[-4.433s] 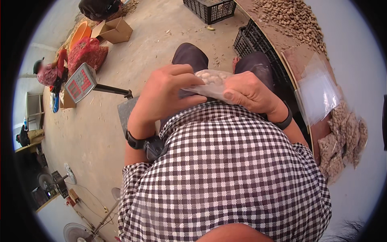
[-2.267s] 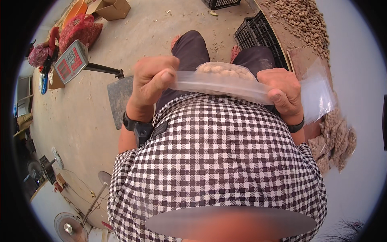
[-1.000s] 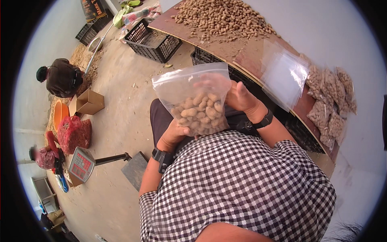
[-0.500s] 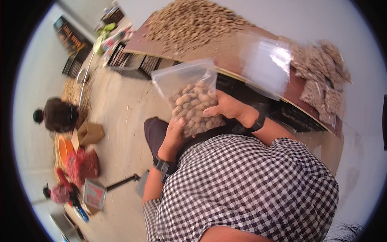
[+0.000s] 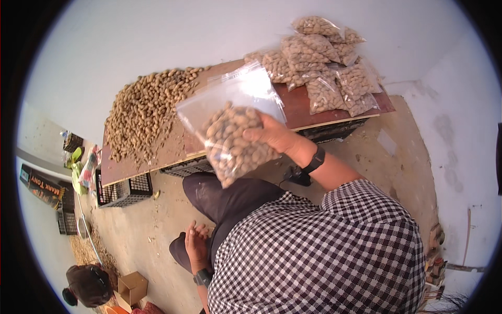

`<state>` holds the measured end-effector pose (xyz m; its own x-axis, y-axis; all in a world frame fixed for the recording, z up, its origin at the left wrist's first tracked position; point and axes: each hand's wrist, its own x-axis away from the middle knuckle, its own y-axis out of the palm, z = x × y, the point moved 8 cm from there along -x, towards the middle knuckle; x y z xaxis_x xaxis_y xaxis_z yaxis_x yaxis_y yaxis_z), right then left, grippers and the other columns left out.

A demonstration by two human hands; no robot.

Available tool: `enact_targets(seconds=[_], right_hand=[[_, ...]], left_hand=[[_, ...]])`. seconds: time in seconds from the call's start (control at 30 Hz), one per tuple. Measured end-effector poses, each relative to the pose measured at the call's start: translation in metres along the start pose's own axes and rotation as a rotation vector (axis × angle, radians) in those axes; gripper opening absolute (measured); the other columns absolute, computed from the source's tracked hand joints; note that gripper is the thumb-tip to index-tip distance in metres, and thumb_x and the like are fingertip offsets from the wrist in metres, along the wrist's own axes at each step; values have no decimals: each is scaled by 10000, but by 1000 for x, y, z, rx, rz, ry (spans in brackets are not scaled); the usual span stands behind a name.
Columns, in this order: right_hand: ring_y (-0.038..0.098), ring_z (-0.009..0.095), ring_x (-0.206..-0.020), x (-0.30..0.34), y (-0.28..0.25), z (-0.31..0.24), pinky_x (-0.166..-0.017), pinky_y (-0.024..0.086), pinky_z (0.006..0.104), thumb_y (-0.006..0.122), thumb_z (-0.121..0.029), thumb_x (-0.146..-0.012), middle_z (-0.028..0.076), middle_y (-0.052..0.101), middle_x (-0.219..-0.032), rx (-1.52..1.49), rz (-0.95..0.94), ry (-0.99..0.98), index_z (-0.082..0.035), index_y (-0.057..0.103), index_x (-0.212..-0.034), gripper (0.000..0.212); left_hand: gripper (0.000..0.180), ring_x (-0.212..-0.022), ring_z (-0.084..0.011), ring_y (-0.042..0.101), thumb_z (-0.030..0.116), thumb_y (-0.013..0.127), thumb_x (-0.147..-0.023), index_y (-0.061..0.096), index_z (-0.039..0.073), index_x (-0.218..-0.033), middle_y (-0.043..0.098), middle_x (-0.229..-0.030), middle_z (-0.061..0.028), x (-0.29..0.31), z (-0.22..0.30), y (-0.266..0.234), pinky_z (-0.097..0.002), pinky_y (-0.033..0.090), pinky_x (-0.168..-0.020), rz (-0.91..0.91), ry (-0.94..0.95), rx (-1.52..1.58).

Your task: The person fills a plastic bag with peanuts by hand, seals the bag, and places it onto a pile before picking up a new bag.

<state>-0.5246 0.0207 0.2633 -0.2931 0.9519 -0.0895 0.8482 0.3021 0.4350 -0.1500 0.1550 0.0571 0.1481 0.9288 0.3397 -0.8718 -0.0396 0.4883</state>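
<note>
My right hand [image 5: 276, 137] grips the side of a clear plastic bag of unshelled peanuts [image 5: 232, 141], thumb on the near face. The bag hangs tilted above my lap, in front of the table edge; its upper part is flat and holds no nuts. My left hand [image 5: 196, 245] is away from the bag, low beside my knee, with nothing in it and its fingers loosely bent and apart. Past the held bag, a stack of flat clear bags [image 5: 251, 83] lies on the reddish-brown table [image 5: 295, 106], partly covered by it.
A heap of loose peanuts [image 5: 151, 107] covers the table's left part. Several filled peanut bags [image 5: 319, 57] are piled at its right end. Black crates [image 5: 128, 192] stand under the table edge. At lower left, a person [image 5: 88, 285] bends near a cardboard box [image 5: 132, 288].
My left hand has let go of the peanut bag and dropped beside my knee. My right hand alone now carries the bag. The view has turned toward the table's right end.
</note>
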Motion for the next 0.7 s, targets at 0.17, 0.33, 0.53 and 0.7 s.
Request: enact_targets(seconds=[0.17, 0.33, 0.53, 0.7], right_hand=[[598, 173, -1080, 1, -95, -58, -920, 520, 320, 720, -204, -864, 108, 573, -1247, 44, 365, -123, 10, 381, -1393, 663], [580, 186, -1099, -5, -150, -99, -907, 518, 323, 679, -212, -901, 127, 549, -1266, 234, 464, -238, 22, 401, -1374, 598], [518, 249, -1194, -30, -183, -130, -1024, 406, 345, 690, -265, -880, 198, 508, -1336, 946, 540, -286, 61, 353, -1408, 706], [480, 318, -1264, -64, -205, -168, -1054, 374, 377, 704, -341, -851, 266, 476, -1370, 958, 641, -362, 95, 346, -1404, 789]], left_hand=[[476, -919, -163, 588, 377, 588, -931, 512, 96, -1308, 627, -1065, -47, 0, -34, -51, -302, 447, -822, 129, -102, 3], [430, -913, -161, 596, 368, 597, -929, 544, 110, -1268, 641, -1032, -26, -7, -41, -57, -304, 454, -843, 128, -146, 51], [354, -879, -161, 609, 302, 607, -930, 577, 93, -1214, 657, -972, -35, -7, -46, -63, -312, 471, -825, 220, -148, 109], [308, -842, -165, 616, 259, 614, -930, 599, 69, -1173, 666, -934, -40, -1, -48, -73, -302, 483, -805, 275, -133, 194]])
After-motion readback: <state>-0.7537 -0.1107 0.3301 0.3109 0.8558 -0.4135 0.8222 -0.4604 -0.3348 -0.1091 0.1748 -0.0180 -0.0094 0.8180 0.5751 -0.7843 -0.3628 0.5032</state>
